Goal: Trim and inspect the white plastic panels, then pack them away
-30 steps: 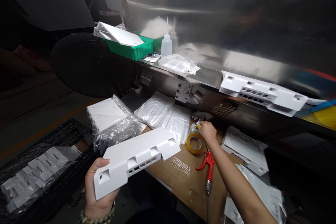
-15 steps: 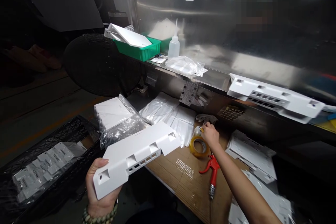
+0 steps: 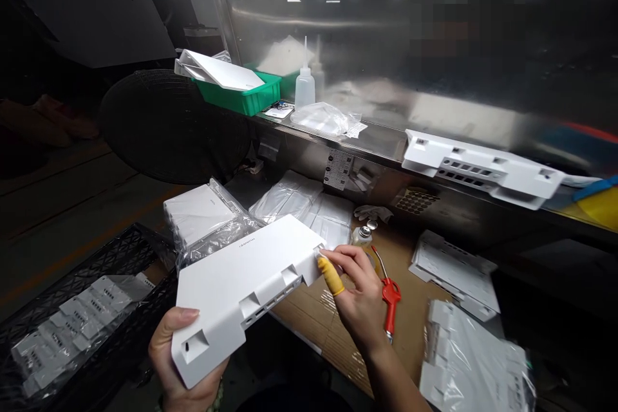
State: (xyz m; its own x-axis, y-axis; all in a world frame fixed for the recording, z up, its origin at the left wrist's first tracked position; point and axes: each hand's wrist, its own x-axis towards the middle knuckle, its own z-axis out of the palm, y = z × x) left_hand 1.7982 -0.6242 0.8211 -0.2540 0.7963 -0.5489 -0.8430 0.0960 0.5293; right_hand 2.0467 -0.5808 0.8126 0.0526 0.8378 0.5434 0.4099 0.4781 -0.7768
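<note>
My left hand [image 3: 176, 357] grips the near end of a flat white plastic housing [image 3: 241, 283] and holds it tilted over the table edge. My right hand [image 3: 355, 290] has a yellow finger cot on the index finger, and that fingertip touches the housing's far corner. Its other fingers are curled loosely with nothing visibly in them. Just behind this hand lie a small open jar [image 3: 362, 235] with its lid beside it, a mostly hidden roll of tape, and a red-handled air blow gun [image 3: 389, 296] on the cardboard-covered table [image 3: 333, 328].
A steel shelf [image 3: 381, 138] carries another white housing [image 3: 483, 167], a squeeze bottle [image 3: 305, 84], a plastic bag [image 3: 323, 119] and a green bin [image 3: 244, 93]. Bagged white parts [image 3: 207, 219] lie left, a black crate [image 3: 82, 309] stands lower left, and more white covers [image 3: 454, 273] rest right.
My right hand left the small jar by the tape and came back to the housing's far corner. My left hand tipped the housing flatter toward me.
</note>
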